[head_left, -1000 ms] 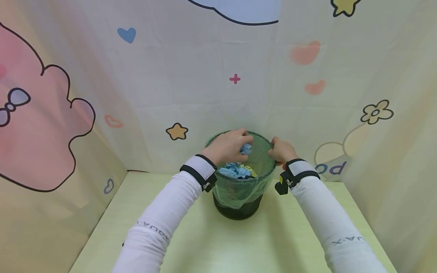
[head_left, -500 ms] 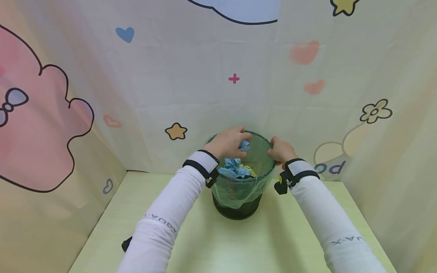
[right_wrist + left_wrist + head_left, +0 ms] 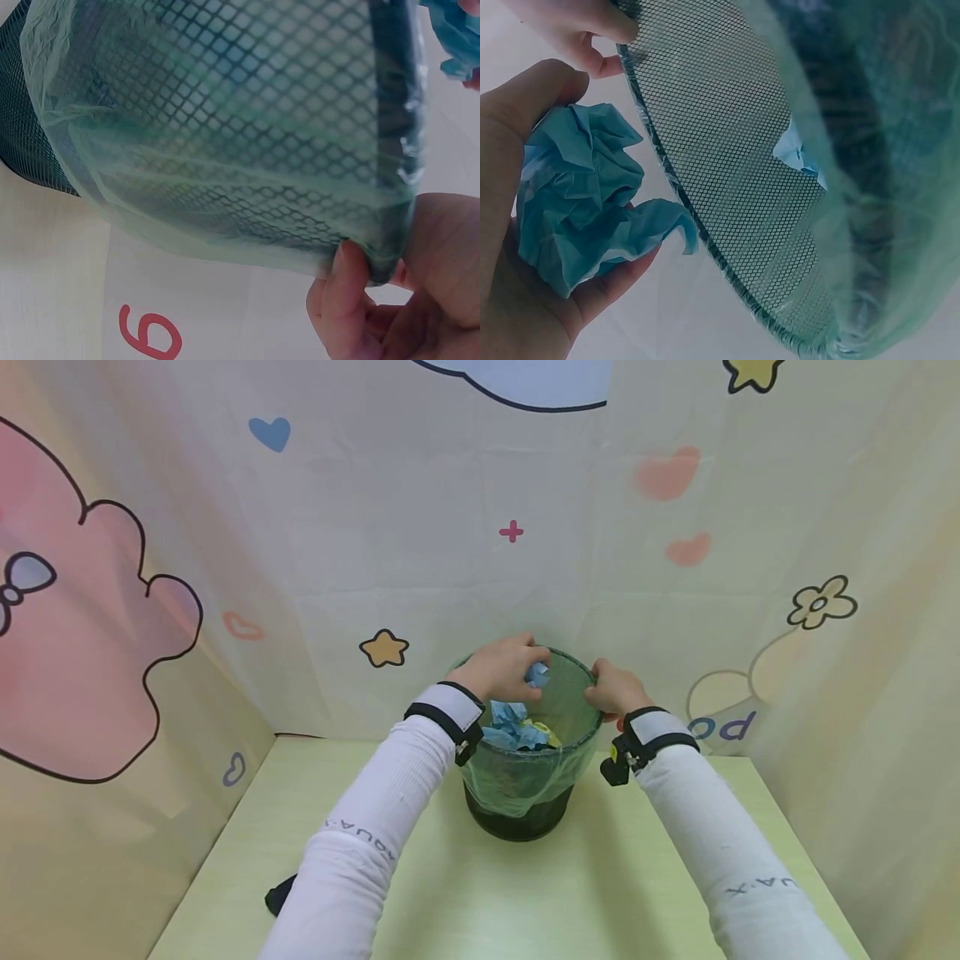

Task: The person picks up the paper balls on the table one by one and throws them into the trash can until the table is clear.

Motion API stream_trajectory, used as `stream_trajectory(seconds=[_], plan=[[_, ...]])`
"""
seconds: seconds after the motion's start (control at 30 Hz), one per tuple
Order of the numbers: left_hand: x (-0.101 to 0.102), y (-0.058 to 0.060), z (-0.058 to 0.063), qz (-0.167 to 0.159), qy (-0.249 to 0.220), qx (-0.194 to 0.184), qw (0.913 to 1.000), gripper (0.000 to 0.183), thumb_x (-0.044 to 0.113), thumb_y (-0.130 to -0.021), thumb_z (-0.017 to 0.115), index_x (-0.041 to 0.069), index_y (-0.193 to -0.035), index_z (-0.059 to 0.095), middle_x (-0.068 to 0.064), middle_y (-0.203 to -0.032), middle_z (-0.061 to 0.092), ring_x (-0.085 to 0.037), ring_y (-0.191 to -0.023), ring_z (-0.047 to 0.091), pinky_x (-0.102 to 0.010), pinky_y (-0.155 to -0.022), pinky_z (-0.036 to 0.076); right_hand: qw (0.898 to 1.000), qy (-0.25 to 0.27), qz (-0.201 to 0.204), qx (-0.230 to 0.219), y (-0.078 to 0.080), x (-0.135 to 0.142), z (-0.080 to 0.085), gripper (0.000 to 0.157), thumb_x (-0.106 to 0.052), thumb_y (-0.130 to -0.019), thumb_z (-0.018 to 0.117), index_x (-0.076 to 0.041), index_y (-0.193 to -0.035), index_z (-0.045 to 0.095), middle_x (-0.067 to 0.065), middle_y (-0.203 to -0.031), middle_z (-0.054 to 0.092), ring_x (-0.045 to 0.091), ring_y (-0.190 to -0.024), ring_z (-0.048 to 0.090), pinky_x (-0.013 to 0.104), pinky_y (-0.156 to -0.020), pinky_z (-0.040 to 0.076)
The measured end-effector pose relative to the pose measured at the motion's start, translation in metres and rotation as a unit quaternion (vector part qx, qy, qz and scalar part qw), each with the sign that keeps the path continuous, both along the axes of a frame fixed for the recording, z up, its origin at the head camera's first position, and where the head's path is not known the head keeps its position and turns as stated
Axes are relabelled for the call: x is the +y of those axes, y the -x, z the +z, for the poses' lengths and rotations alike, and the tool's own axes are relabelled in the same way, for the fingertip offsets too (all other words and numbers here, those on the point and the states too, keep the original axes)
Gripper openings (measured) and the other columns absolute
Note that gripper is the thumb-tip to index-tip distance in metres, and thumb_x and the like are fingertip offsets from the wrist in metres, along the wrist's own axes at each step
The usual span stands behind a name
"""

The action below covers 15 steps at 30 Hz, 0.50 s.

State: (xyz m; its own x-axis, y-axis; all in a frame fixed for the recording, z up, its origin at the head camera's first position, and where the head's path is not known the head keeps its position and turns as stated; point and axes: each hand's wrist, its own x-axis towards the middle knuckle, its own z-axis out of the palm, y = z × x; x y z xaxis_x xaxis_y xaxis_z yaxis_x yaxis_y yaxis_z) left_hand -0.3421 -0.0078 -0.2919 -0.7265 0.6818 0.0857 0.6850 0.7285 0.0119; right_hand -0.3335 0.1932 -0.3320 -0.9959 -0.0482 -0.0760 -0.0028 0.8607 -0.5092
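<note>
My left hand (image 3: 501, 668) holds a crumpled ball of blue paper (image 3: 592, 187) over the mouth of a mesh wastebasket (image 3: 517, 827). In the left wrist view thumb and fingers curl round the paper, close beside the basket's rim (image 3: 660, 154). A thin green bin liner (image 3: 187, 232) lines the basket and folds down over its outside. My right hand (image 3: 618, 689) grips the rim at the right, thumb and fingers on either side in the right wrist view. Inside the basket lie more crumpled blue papers (image 3: 513, 727) and a bit of yellow paper (image 3: 546, 732).
The basket stands on a pale table (image 3: 450, 893) near a patterned curtain (image 3: 420, 510) at the back. A black object (image 3: 281, 895) lies at the left, partly behind my left sleeve. Curtains also close off both sides.
My left hand has risen slightly with the blue paper, away from the papers below it. The black object at the left has come into view. My right hand stays on the rim.
</note>
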Motion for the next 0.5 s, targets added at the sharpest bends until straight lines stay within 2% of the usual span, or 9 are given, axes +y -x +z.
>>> stream_trajectory(seconds=[0.2,0.37,0.5], plan=[[0.0015,-0.0015,0.0001,-0.003,-0.014,-0.007,0.9999,0.048,0.04,-0.084,0.063,0.024,-0.128,0.051,-0.002,-0.126,0.044,-0.015,-0.097,0.05,-0.031,-0.079,0.048,1.0,-0.001,0.005,0.008,0.0015,0.001,-0.0018,0.038,-0.008,-0.086,0.041,0.007,-0.121,0.038,0.032,-0.114,0.049,0.021,-0.059,0.061,0.033,-0.057,0.057],[0.0024,-0.005,0.002,0.004,-0.014,-0.016,0.9998,0.055,0.045,-0.082,0.064,0.026,-0.131,0.048,-0.001,-0.133,0.041,-0.019,-0.11,0.049,-0.035,-0.086,0.048,1.0,-0.009,0.005,0.004,0.0016,0.0015,-0.0019,0.038,-0.009,-0.087,0.041,0.006,-0.122,0.038,0.031,-0.114,0.05,0.02,-0.057,0.061,0.033,-0.057,0.057],[0.0029,-0.0075,0.0037,0.011,-0.002,-0.021,0.9997,0.061,0.047,-0.083,0.062,0.028,-0.137,0.042,0.0,-0.141,0.037,-0.02,-0.123,0.043,-0.037,-0.095,0.045,1.0,-0.012,0.006,0.0,0.0015,0.0019,-0.0018,0.039,-0.01,-0.087,0.041,0.007,-0.123,0.037,0.032,-0.115,0.05,0.021,-0.059,0.062,0.031,-0.056,0.057]])
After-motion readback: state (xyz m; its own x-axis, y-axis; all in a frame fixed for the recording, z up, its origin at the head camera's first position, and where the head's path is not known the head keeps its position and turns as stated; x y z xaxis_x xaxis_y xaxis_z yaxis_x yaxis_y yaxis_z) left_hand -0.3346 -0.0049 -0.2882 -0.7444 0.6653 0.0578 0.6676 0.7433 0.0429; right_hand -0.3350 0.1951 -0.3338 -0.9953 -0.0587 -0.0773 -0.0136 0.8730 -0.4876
